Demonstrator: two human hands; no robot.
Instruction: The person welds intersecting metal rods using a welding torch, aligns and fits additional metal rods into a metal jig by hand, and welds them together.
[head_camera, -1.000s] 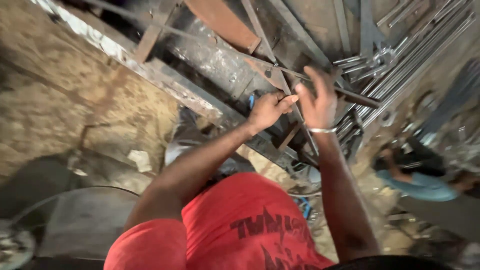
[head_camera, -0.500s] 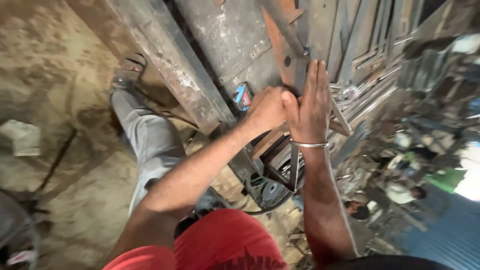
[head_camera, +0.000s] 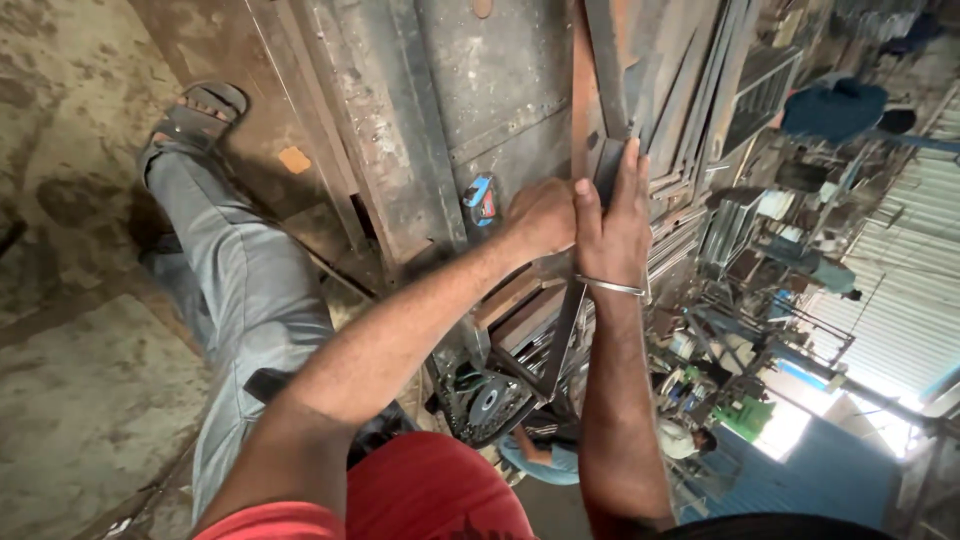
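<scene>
Clamped together on a flat metal bar (head_camera: 607, 130): right hand (head_camera: 612, 228) with fingers laid up along it, left hand (head_camera: 543, 215) fisted just beside, touching. Bar's long axis straight away from both hands. Nearby, a blue tape measure (head_camera: 481, 199) on the steel frame (head_camera: 400, 150); below, an angle grinder (head_camera: 487, 400).

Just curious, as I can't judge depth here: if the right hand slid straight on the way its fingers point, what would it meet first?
The right hand already lies on a flat metal bar. Going on, it would likely just run along that bar; nothing visibly blocks it, though depth is unclear.
</scene>
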